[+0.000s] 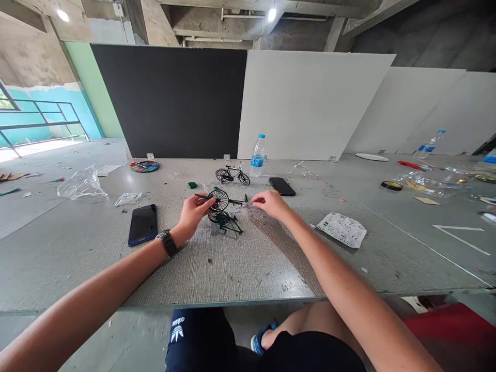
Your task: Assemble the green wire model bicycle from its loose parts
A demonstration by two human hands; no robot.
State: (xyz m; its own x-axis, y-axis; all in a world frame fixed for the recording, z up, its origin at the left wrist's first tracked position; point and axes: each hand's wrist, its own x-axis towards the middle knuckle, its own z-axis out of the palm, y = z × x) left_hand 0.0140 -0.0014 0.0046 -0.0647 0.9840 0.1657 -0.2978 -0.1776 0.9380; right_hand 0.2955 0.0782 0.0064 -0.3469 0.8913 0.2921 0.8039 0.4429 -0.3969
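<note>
My left hand (191, 213) pinches a miniature bicycle (220, 200) near its rear wheel and holds it on its side above the table. The frame's other end points right, where no second wheel shows. My right hand (272, 202) is just off that end, thumb and fingertips pressed together; anything between them is too small to make out. Below the held bicycle lies a dark green bicycle part (225, 220), with a wheel at its left. Behind, a complete black miniature bicycle (233, 175) stands upright. Small clear scraps (258, 217) lie under my right fingers.
A phone (142, 225) lies left of my left hand, another phone (282, 186) beyond my right. A water bottle (257, 156) stands behind. Around them are a printed sheet (343, 230), crumpled plastic (83, 183), a colourful palette (144, 166), a small green block (192, 185) and a tape roll (391, 185).
</note>
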